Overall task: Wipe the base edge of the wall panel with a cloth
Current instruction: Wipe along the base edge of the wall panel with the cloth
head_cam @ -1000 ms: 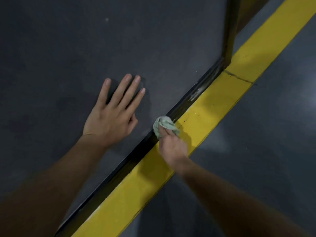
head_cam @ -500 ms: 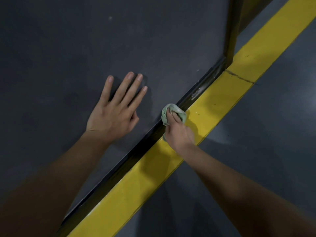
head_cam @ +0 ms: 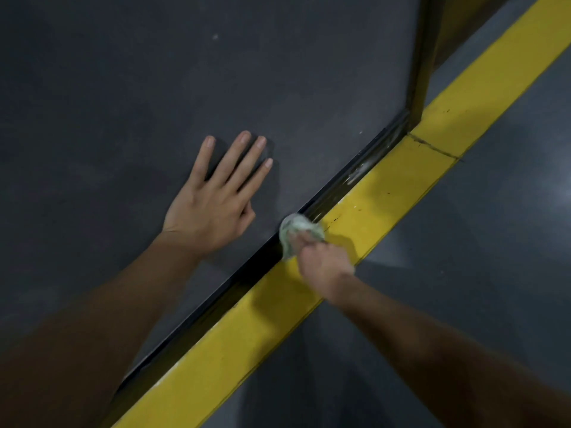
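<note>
Dark grey wall panel [head_cam: 154,88] meets a yellow floor stripe [head_cam: 386,196] along its black base edge [head_cam: 234,282]. A crumpled pale-green cloth [head_cam: 298,226] sits on that edge, gripped in the right hand's [head_cam: 324,262] curled fingers. The left hand [head_cam: 213,205] lies flat on the panel, fingers spread.

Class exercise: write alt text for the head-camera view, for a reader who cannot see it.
A person's right hand holds a crumpled pale green cloth against the black base edge of a dark grey wall panel, beside a yellow floor stripe. The left hand rests flat, fingers spread, on the panel.
</note>
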Motion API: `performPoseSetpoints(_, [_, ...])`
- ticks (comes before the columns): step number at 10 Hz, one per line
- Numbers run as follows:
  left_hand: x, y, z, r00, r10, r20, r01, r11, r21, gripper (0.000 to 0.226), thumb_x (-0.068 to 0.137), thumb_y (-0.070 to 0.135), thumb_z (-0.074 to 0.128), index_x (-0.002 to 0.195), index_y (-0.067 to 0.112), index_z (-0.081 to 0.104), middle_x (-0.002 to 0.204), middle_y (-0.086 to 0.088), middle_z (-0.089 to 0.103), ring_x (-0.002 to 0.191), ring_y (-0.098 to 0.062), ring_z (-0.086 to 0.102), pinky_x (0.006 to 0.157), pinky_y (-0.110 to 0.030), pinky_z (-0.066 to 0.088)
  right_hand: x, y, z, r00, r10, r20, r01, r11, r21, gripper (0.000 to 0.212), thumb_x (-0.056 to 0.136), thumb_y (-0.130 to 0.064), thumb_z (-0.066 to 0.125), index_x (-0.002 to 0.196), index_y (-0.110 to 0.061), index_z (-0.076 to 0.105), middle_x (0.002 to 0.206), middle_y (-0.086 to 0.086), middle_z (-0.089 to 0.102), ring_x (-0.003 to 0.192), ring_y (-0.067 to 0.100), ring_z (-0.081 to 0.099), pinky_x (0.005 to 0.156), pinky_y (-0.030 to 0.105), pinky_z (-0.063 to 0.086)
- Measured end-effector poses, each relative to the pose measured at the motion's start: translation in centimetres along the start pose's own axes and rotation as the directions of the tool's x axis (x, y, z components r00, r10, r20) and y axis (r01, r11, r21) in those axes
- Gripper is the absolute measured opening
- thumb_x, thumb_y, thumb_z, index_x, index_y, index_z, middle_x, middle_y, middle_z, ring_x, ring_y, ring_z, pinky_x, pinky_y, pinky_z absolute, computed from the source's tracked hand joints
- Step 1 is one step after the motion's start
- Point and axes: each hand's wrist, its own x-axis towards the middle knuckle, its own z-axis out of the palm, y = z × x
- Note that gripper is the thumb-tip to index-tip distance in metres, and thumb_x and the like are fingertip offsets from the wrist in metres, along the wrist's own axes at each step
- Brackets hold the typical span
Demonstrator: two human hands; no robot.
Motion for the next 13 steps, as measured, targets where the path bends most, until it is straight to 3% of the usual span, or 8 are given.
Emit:
performPoseSetpoints(2, [-0.1, 0.0, 0.0, 1.000, 0.004, 0.000, -0.004, 1.000, 0.006, 0.074, 0.103, 0.035, 0.031, 0.168, 0.013, 0.003, 0.174, -0.016, -0.005, 0.161, -0.034, 0.000, 0.125, -0.062, -0.011, 3.5, 5.0, -1.2, 0.947, 0.241, -0.212, -0.145, 0.910, 0.389, 0.055, 0.102, -0.018, 0.037, 0.155, -0.023, 0.024, 0.153, 0.002, 0.039, 0.107, 0.033, 0.059, 0.056, 0.030, 0.033])
performPoseSetpoints(3, [-0.1, 0.0, 0.1, 1.000, 0.001, -0.007, -0.001, 1.000, 0.009, 0.074, 0.103, 0.036, 0.032, 0.168, 0.014, 0.005, 0.174, -0.015, -0.004, 0.161, -0.034, 0.001, 0.125, -0.062, -0.010, 3.2, 4.3, -0.1, 0.936, 0.236, -0.261, -0.066, 0.846, 0.529, 0.049, 0.106, -0.018, 0.035, 0.154, -0.015, 0.027, 0.100, 0.016, 0.056, 0.061, 0.016, 0.044, 0.047, 0.028, 0.028])
performPoseSetpoints(5, [0.0, 0.1, 0.1, 1.000, -0.006, -0.011, 0.006, 0.999, -0.037, 0.074, 0.103, 0.037, 0.035, 0.168, 0.014, 0.009, 0.174, -0.014, -0.001, 0.161, -0.033, 0.002, 0.125, -0.062, -0.008, 0.5, -2.2, 3.8, 0.987, 0.152, -0.047, -0.001, 0.306, 0.952, 0.013, 0.094, -0.007, 0.057, 0.100, -0.015, 0.049, 0.077, -0.002, 0.054, 0.063, 0.007, 0.057, 0.053, 0.016, 0.048])
performPoseSetpoints(7, [0.0, 0.1, 0.2, 1.000, 0.004, -0.005, -0.005, 0.999, -0.035, 0.074, 0.103, 0.037, 0.034, 0.168, 0.013, 0.006, 0.174, -0.016, -0.003, 0.161, -0.034, 0.001, 0.124, -0.063, -0.011, -2.5, -9.4, 6.0, 0.986, 0.098, 0.137, -0.153, 0.183, 0.971, 0.015, 0.106, -0.008, 0.035, 0.110, -0.019, 0.043, 0.095, 0.005, 0.051, 0.071, 0.014, 0.046, 0.062, 0.028, 0.040])
performPoseSetpoints(8, [0.0, 0.1, 0.3, 1.000, 0.008, 0.001, -0.008, 1.000, -0.029, 0.075, 0.103, 0.037, 0.034, 0.168, 0.014, 0.005, 0.174, -0.015, -0.004, 0.161, -0.035, -0.001, 0.123, -0.063, -0.013, -1.7, -8.4, 5.2, 0.957, 0.132, 0.260, -0.252, -0.075, 0.965, 0.013, 0.107, -0.012, 0.035, 0.110, -0.018, 0.047, 0.100, 0.010, 0.059, 0.075, 0.005, 0.057, 0.066, 0.017, 0.045])
performPoseSetpoints(9, [0.0, 0.1, 0.2, 1.000, 0.007, 0.007, -0.007, 1.000, -0.019, 0.075, 0.102, 0.037, 0.034, 0.168, 0.014, 0.005, 0.174, -0.015, -0.004, 0.161, -0.034, -0.001, 0.123, -0.064, -0.014, 0.6, -4.4, 2.1, 0.930, 0.309, 0.200, -0.189, -0.066, 0.980, 0.022, 0.105, -0.017, 0.039, 0.124, -0.021, 0.048, 0.121, 0.006, 0.056, 0.101, 0.015, 0.053, 0.088, 0.030, 0.045])
performPoseSetpoints(12, [0.1, 0.3, 0.3, 1.000, 0.003, 0.001, -0.003, 1.000, 0.017, 0.077, 0.102, 0.039, 0.035, 0.168, 0.012, 0.004, 0.174, -0.016, -0.003, 0.161, -0.034, 0.002, 0.123, -0.064, -0.012, 1.2, 0.1, 0.4, 0.896, 0.335, 0.292, -0.266, -0.123, 0.956, 0.022, 0.106, -0.015, 0.038, 0.121, -0.015, 0.055, 0.113, 0.010, 0.063, 0.084, 0.014, 0.057, 0.061, 0.016, 0.050])
performPoseSetpoints(13, [0.1, 0.5, 0.3, 1.000, 0.006, 0.007, -0.007, 1.000, 0.020, 0.078, 0.102, 0.038, 0.035, 0.168, 0.012, 0.003, 0.174, -0.016, -0.004, 0.161, -0.034, 0.001, 0.123, -0.064, -0.012, 0.4, -4.1, 3.1, 0.877, 0.298, 0.378, -0.314, -0.241, 0.918, 0.028, 0.105, -0.020, 0.041, 0.130, -0.020, 0.054, 0.122, 0.009, 0.064, 0.100, 0.020, 0.063, 0.089, 0.031, 0.055])
